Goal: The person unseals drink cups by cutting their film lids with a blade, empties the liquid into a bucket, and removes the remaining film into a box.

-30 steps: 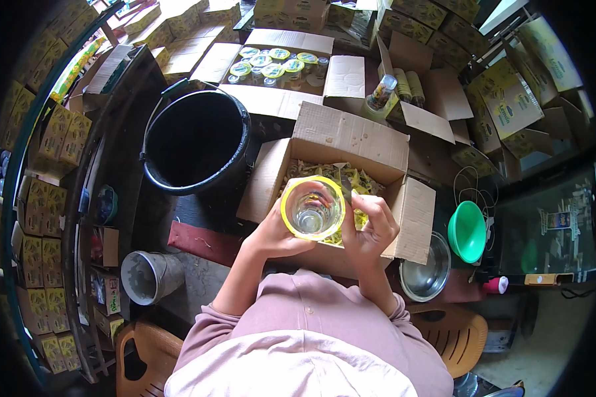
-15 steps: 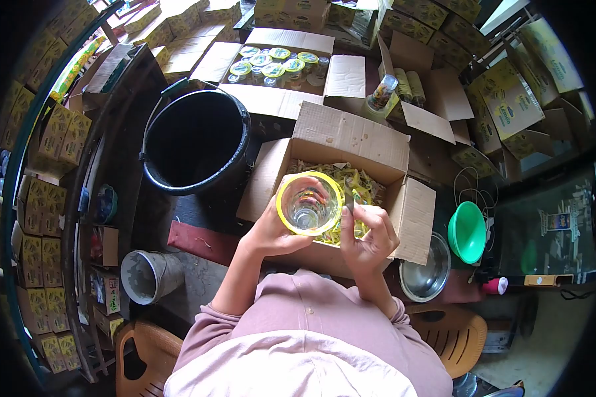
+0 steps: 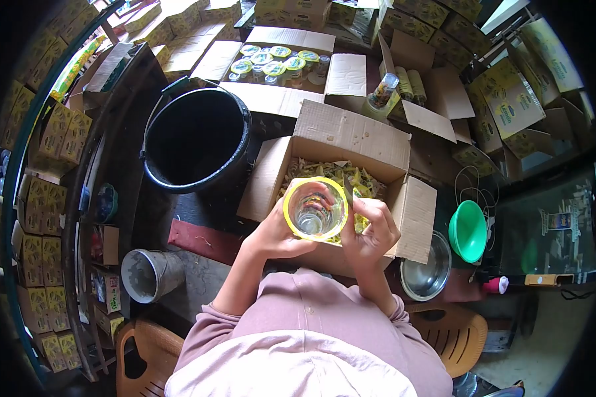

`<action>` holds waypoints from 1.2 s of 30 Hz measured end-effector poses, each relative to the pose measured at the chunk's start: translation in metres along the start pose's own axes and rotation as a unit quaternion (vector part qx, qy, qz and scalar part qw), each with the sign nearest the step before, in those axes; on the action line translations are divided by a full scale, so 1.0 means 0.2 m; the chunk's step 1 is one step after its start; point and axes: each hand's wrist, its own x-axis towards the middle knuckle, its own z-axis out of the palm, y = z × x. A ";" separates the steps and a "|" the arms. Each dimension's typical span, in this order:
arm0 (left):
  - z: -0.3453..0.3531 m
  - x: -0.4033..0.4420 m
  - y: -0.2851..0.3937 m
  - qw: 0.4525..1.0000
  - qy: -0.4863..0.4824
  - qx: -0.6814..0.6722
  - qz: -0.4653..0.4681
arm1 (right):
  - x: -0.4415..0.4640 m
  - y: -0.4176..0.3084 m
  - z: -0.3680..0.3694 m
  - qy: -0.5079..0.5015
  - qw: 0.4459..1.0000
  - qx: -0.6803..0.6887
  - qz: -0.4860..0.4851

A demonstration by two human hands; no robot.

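My left hand point(image 3: 275, 233) is wrapped round a clear plastic cup point(image 3: 309, 220) with a yellow rim, its mouth facing up toward me. Coloured print shows on the cup's wall. Close by on the right, my right hand point(image 3: 371, 233) is closed, with a thin dark blade-like strip point(image 3: 348, 190) rising from its fingers beside the rim. Whether the strip touches the cup I cannot tell. Both hands are over an open cardboard box point(image 3: 351, 132) that holds many small yellow packets point(image 3: 364, 180), partly hidden by the cup and hands.
A black bucket point(image 3: 153, 175) stands left of the box. Behind is a carton point(image 3: 281, 99) of yellow-lidded cups; a filled cup point(image 3: 383, 91) stands to its right. At right are a green bowl point(image 3: 467, 231) and a metal basin point(image 3: 410, 281). A grey pail point(image 3: 172, 274) is at lower left.
The cup and my left hand have shifted slightly right and toward me. My right hand has also moved a little, its fingers still closed.
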 end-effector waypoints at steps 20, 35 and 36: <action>-0.04 0.00 0.00 0.999 -0.014 0.019 -0.023 | 0.00 0.00 0.00 -0.019 0.999 -0.011 -0.030; -0.04 0.00 -0.02 0.999 -0.018 0.010 -0.041 | -0.01 0.01 -0.01 -0.047 0.999 -0.013 0.004; -0.03 0.00 -0.02 0.999 -0.022 0.011 -0.035 | -0.01 0.02 -0.01 -0.047 0.999 -0.011 0.001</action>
